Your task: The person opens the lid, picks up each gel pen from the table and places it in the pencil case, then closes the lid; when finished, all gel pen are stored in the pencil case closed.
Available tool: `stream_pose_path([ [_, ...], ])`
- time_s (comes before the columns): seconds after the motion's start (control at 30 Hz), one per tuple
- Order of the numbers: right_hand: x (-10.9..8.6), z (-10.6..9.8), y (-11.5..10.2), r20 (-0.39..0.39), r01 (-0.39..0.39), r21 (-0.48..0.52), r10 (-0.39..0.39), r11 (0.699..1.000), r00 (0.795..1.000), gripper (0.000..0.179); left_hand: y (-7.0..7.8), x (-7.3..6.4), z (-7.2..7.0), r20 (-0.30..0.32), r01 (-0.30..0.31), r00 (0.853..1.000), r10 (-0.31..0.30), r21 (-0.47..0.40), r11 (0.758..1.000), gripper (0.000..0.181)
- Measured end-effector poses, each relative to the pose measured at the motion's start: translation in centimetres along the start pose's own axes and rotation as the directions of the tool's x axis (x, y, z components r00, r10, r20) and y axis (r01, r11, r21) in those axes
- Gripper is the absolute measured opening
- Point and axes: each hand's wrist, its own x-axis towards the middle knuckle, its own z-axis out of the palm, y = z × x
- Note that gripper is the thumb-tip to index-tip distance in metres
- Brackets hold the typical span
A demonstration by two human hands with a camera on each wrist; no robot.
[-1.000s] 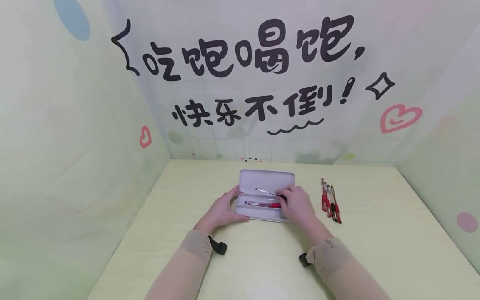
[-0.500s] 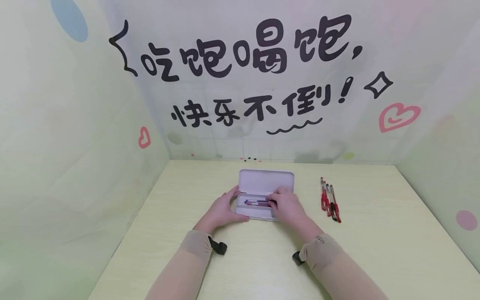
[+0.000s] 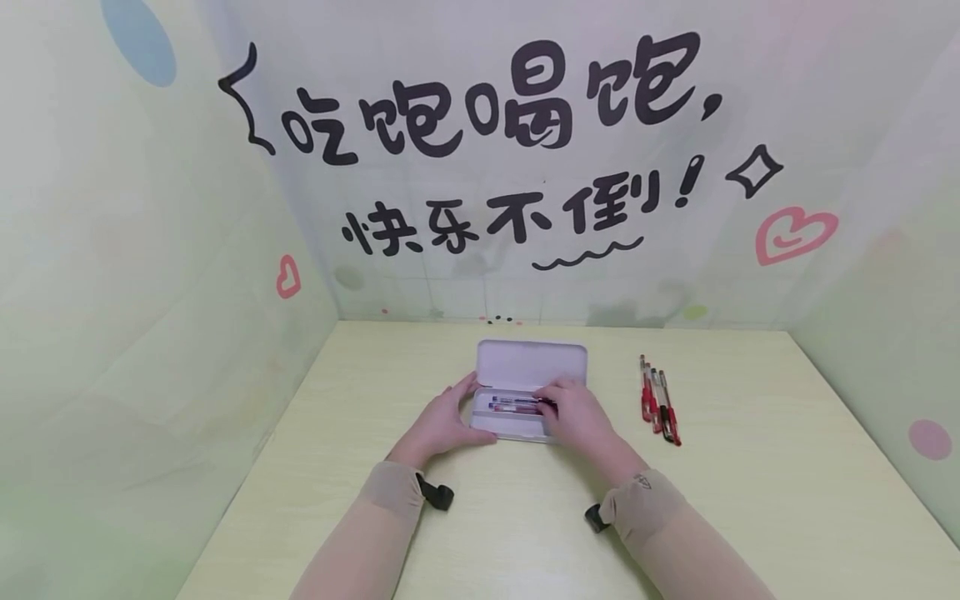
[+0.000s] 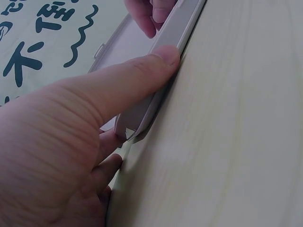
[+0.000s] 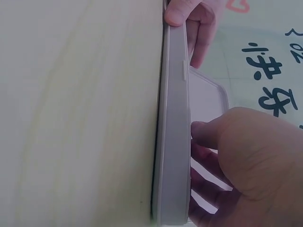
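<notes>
A pale lilac pencil case (image 3: 531, 363) lies with its lid raised. My left hand (image 3: 444, 423) holds its left end, thumb (image 4: 163, 56) along the front wall and fingers behind. My right hand (image 3: 581, 417) reaches into the right part of the case, fingers curled down over a gel pen (image 3: 517, 400) with a clear barrel, pinching it near its dark grip end. Another gel pen (image 3: 513, 409), reddish, lies beside it in the rear compartment. In the right wrist view the case's front wall (image 5: 174, 127) hides the pens and those fingertips.
Several gel pens (image 3: 660, 402) with red or black grips lie in a loose bunch on the table (image 3: 750, 467), right of the case. A printed back wall (image 3: 420, 283) stands behind the table, with side walls left and right.
My right hand has moved left and down, bringing the pen from a slant above the case to lie in the rear compartment. The left hand stays on the case.
</notes>
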Motion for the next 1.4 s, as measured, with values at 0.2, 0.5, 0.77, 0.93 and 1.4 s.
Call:
stream_pose_path([
  [0.2,-0.5,-0.5,0.7,-0.003,-0.086,0.061,0.086,0.994,0.996,0.027,0.0,-0.1,0.0,-0.001,-0.005,1.000,0.005,0.000,1.000,0.135],
  [0.5,-2.2,-2.5,4.2,-0.073,-0.304,0.164,0.319,0.938,0.945,0.044,-0.1,-0.1,0.0,0.001,0.004,1.000,-0.004,-0.022,1.000,0.135],
  [0.77,-4.2,-4.1,6.9,-0.211,-0.362,0.165,0.391,0.918,0.896,0.042,-0.1,-0.1,-0.1,0.000,0.006,1.000,-0.006,-0.027,1.000,0.134],
  [0.93,-5.0,-5.0,7.7,-0.207,-0.441,0.182,0.473,0.879,0.857,0.044,-0.4,-0.1,0.0,-0.001,0.008,1.000,-0.008,-0.031,0.999,0.135],
  [1.4,-6.9,-6.1,10.5,-0.119,-0.587,0.151,0.604,0.795,0.788,0.055,-0.1,-0.1,0.0,0.000,0.000,1.000,0.000,-0.030,1.000,0.136],
])
